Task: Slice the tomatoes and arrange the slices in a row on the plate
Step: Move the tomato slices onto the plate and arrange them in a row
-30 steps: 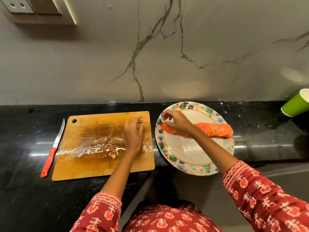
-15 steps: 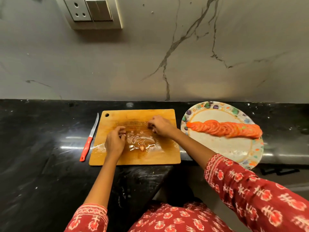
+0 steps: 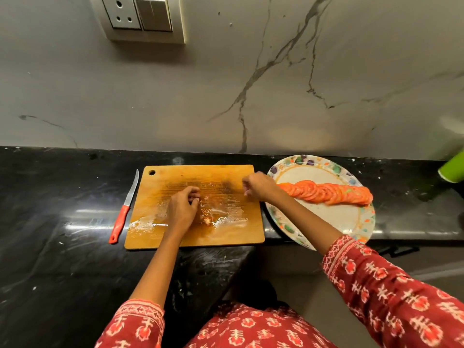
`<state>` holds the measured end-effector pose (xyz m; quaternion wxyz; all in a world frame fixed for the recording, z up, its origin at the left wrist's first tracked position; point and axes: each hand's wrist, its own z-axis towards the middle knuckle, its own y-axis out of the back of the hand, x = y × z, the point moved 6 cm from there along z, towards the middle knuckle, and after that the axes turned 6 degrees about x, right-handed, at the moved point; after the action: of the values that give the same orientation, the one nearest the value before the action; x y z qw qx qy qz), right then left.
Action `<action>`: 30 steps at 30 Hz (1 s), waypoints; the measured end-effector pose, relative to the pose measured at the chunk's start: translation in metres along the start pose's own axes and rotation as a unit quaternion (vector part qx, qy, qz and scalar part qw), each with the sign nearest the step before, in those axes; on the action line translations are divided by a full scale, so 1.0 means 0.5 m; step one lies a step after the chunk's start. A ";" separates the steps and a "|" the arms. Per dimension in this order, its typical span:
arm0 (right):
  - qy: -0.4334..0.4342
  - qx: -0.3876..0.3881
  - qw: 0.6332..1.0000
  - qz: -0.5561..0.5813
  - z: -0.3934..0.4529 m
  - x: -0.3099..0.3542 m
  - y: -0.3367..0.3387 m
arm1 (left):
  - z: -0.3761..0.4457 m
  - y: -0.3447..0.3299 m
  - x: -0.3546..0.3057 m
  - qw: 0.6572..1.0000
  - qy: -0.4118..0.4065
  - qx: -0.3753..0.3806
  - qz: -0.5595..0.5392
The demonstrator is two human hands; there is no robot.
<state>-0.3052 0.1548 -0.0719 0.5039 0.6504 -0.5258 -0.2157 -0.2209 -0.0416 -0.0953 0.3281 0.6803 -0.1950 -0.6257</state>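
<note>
- A knife (image 3: 124, 207) with a red handle lies flat on the black countertop (image 3: 50, 222), just left of the cutting board (image 3: 226, 229). Its long axis runs near to far, blade tip toward the wall, handle end toward the person.
- The wooden board lies with its long side across the view, its hanging hole at the far left corner. Its middle is wet with juice and seeds, and a small tomato scrap (image 3: 207, 219) sits in the puddle.
- The left hand (image 3: 182, 209) rests on the wet middle of the board, fingers curled under at the tips. Whether they pinch anything I cannot tell.
- The right hand (image 3: 259, 188) hovers at the board's right edge, beside the plate rim, fingers curled loosely inward. Nothing is visibly held, though the fingertips are hidden, so the grip is uncertain.
- The patterned plate (image 3: 349, 222) sits right of the board, its near edge overhanging the counter.
- The tomato slices (image 3: 329, 193) lie overlapping in one row on the plate. The row's long axis runs left to right, tilting slightly toward the person at its right end.
- A green cup (image 3: 453, 169) stands at the far right edge.
</note>
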 end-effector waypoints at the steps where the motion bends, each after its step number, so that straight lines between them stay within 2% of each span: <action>1: -0.015 -0.014 1.000 0.006 -0.010 -0.030 0.014 | 0.002 -0.011 -0.014 1.000 -0.010 0.004 -0.004; 4: -0.070 -0.056 0.994 0.069 -0.035 -0.125 0.053 | 0.010 -0.046 -0.055 0.999 -0.034 0.023 -0.012; 7: -0.088 -0.075 0.987 0.108 -0.050 -0.180 0.069 | 0.018 -0.076 -0.085 0.998 -0.053 0.038 -0.023; 11: -0.092 -0.064 0.980 0.166 -0.045 -0.191 0.059 | 0.028 -0.109 -0.119 0.995 -0.073 0.060 -0.016; 16: -0.112 -0.052 0.980 0.155 -0.029 -0.187 0.045 | 0.044 -0.153 -0.171 0.992 -0.087 0.091 -0.003; 19: -0.095 -0.054 0.985 0.134 -0.024 -0.187 0.048 | 0.054 -0.179 -0.197 0.990 -0.090 0.109 0.006; 24: -0.056 -0.067 0.982 0.170 -0.026 -0.211 0.062 | 0.063 -0.224 -0.238 0.986 -0.108 0.126 0.025; 27: -0.016 -0.029 0.988 0.151 -0.038 -0.219 0.058 | 0.064 -0.259 -0.264 0.980 -0.126 0.150 0.047; 30: 0.014 0.000 0.997 0.080 -0.049 -0.212 0.038 | 0.068 -0.284 -0.278 0.976 -0.126 0.153 0.085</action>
<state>-0.3315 0.2620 -0.0719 0.5271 0.6093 -0.5688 -0.1653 -0.2944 0.1463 -0.0928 0.2449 0.6193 -0.3858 -0.6385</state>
